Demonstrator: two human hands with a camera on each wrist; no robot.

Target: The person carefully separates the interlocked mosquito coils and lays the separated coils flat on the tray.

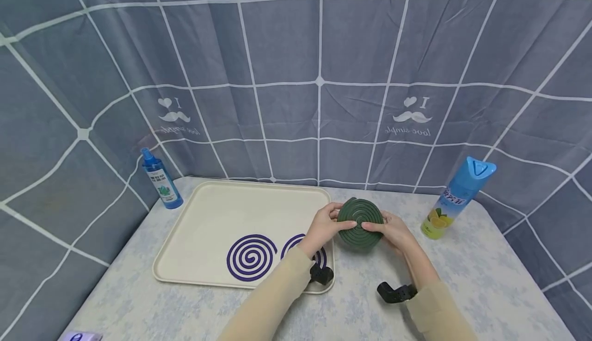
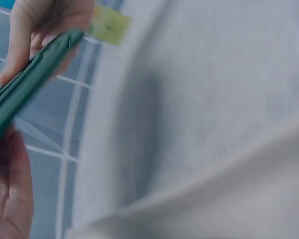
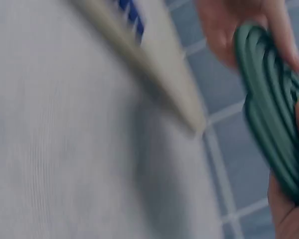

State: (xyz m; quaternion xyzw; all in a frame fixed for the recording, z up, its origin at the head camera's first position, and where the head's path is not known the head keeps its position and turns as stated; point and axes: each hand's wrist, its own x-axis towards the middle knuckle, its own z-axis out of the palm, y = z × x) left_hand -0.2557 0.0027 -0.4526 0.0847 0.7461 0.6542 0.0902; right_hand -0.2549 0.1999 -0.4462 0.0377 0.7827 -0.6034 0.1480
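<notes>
Both hands hold a round green mosquito coil above the table, just past the tray's right edge. My left hand grips its left side, thumb across the front face and fingers behind. On the opposite side my right hand pinches it the same way, the two thumbs nearly meeting at the centre. Seen edge-on in the left wrist view, the green coil looks like a thin stack of layers. Two purple coils lie on the cream tray: one purple coil in full view, the other partly behind my left forearm.
At the back left stands a blue spray bottle. A blue and yellow-green aerosol can stands to the right of my right hand. A purple packet shows at the front left edge. Behind the table hangs a grey checked curtain.
</notes>
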